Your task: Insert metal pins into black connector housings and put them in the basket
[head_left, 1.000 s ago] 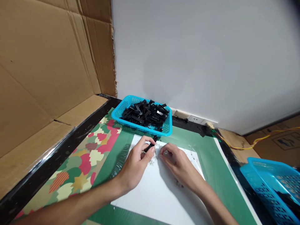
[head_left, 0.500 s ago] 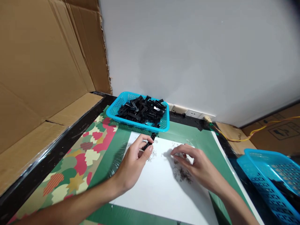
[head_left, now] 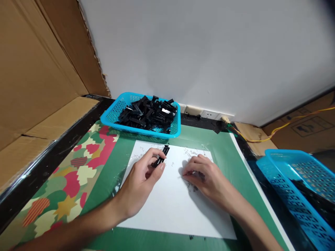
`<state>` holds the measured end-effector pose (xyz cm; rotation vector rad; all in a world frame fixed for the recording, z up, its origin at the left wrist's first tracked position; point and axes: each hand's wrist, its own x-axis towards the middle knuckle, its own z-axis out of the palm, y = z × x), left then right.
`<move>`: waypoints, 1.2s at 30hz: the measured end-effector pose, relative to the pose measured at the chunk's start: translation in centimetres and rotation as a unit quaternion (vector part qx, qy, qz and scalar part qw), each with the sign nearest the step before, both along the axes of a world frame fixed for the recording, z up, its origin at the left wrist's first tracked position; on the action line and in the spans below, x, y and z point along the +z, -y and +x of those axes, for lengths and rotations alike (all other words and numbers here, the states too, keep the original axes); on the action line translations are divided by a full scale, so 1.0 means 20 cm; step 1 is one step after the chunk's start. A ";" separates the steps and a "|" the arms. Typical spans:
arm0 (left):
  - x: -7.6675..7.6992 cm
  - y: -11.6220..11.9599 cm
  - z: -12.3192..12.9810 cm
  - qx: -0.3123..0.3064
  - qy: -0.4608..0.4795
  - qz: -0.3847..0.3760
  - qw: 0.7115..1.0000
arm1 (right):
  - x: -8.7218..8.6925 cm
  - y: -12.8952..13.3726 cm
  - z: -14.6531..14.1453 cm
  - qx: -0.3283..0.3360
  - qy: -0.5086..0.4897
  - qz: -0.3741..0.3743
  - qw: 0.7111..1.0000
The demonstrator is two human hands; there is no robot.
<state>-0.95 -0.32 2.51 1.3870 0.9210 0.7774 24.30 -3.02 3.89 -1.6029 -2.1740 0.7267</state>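
My left hand [head_left: 143,179] holds a narrow black plastic piece [head_left: 165,150] between thumb and fingers, its far end pointing up and away over the white sheet [head_left: 167,205]. To the right, the thumb and fingertips of my right hand [head_left: 206,172] are pinched together just over the sheet; whatever they hold is too small to name. Tiny dark parts [head_left: 195,188] lie under and beside this hand. More tiny metal-looking bits [head_left: 191,152] are scattered near the sheet's far edge. The two hands are apart.
A blue basket [head_left: 141,131] heaped with black pieces [head_left: 149,113] stands behind the sheet, by the wall. Another blue basket [head_left: 285,188] with black parts is at the right. Cardboard [head_left: 39,52] stands at the left. Sockets [head_left: 209,114] and a yellow cable [head_left: 277,129] lie along the wall.
The view has shifted, so the baskets appear further left and higher. My right hand's fingertips have drawn closer together. The black piece remains in my left hand.
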 end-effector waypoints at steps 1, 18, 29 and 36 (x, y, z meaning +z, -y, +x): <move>0.00 0.00 0.00 -0.003 -0.003 0.000 1.000 | -0.01 0.00 -0.01 0.001 0.005 0.001 1.000; -0.01 0.00 -0.01 -0.005 0.001 0.004 1.000 | 0.07 0.02 0.16 -0.048 -0.064 -0.024 0.997; -0.06 0.03 -0.02 -0.005 -0.033 -0.027 0.999 | 0.03 0.04 0.07 -0.007 -0.032 -0.035 0.999; -0.06 0.02 -0.01 0.011 -0.022 -0.043 0.999 | 0.02 0.05 0.06 0.004 -0.026 -0.043 0.999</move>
